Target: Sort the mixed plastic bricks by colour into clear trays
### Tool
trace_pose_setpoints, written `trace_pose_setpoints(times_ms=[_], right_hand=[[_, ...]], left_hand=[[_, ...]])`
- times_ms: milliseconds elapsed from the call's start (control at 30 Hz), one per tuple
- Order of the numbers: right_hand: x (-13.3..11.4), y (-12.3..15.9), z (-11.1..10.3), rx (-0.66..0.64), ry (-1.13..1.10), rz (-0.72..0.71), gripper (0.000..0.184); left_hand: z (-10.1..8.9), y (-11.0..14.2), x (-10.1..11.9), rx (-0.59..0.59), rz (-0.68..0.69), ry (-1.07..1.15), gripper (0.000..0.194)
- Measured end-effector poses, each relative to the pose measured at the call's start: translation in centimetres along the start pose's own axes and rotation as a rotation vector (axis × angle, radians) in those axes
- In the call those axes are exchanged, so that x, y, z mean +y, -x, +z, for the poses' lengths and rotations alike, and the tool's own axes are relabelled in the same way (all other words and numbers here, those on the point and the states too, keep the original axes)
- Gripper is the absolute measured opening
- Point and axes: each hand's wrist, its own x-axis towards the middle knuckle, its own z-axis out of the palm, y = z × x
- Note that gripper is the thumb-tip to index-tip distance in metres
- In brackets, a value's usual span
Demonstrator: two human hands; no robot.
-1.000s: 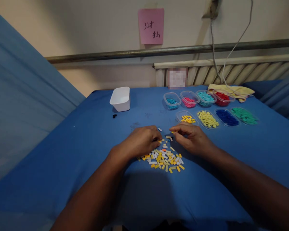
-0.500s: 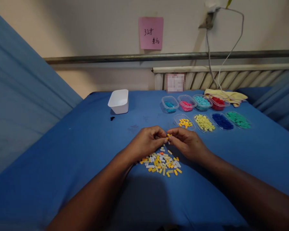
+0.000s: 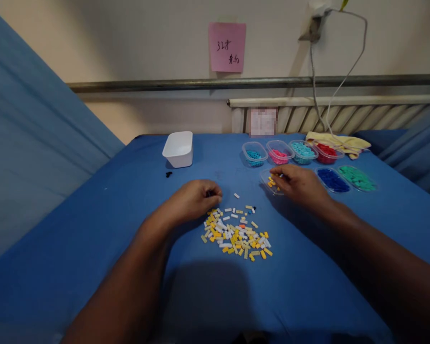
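My right hand (image 3: 301,185) reaches over a clear tub (image 3: 266,185) of orange-yellow building bricks (image 3: 271,181). Its thumb and fingers are closed at the tub, and what they pinch is hidden. To the left, just above the edge of a loose brick pile (image 3: 232,236), my left hand (image 3: 197,198) is curled with thumb and fingertips together; anything inside cannot be made out. White, cream and yellow bricks make up most of the pile, with an orange brick (image 3: 242,226) among them. A single white brick (image 3: 236,195) lies apart between my hands.
A white bin (image 3: 179,150) stands at the back left, with small black pieces (image 3: 168,174) before it. Tubs of blue (image 3: 254,156), pink (image 3: 280,156), turquoise (image 3: 303,150), red (image 3: 327,150), dark blue (image 3: 332,180) and green (image 3: 357,178) pieces sit right, near a yellow cloth (image 3: 347,143).
My hands were together above the pile, holding small yellow bricks. They have parted: the right has moved right to the orange-yellow tub, the left has moved left, uncovering more of the pile.
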Motion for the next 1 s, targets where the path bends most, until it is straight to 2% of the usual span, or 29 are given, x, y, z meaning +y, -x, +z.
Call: trace_pose_setpoints(times_ms=[67,133,233,367,500,600,700,833,1000], right_hand=[[1.6,-1.4,0.0,-0.08,0.195,-0.044,0.028],[2.7,-2.3,0.4,-0.132,0.3,-0.052,0.031],[3.3,-2.4,0.9,-0.17,0.356,-0.048,0.035],[2.2,-0.9,0.4,-0.195,0.342,-0.11,0.038],[-0.8,1.5,-0.4,-0.172,0.132,-0.195,0.031],[-3.2,3.5,-0.3,-0.209,-0.068,-0.244,0.027],[-4.5,4.6,0.4,-0.225,-0.172,-0.241,0.025],[-5.3,4.4,1.9,-0.212,-0.218,-0.236,0.026],[-6.6,4.0,3.0,-0.321,-0.269,-0.33,0.032]], left_hand=[[-1.5,0.8,-0.7,-0.128,-0.06,0.004,0.018],[-2.1,1.5,-1.0,-0.215,-0.091,0.006,0.022],[-2.1,1.8,-0.7,-0.247,-0.105,-0.075,0.03],[-1.7,1.6,-0.2,-0.285,-0.055,-0.188,0.031],[-1.4,1.3,-0.1,-0.345,-0.029,-0.209,0.03],[-1.1,1.2,-0.4,-0.337,-0.017,-0.193,0.024],[-0.8,1.0,-1.2,-0.285,-0.016,-0.17,0.025],[-0.7,0.9,-1.9,-0.2,0.038,-0.218,0.026],[-1.1,1.3,-1.2,-0.198,0.067,-0.211,0.025]])
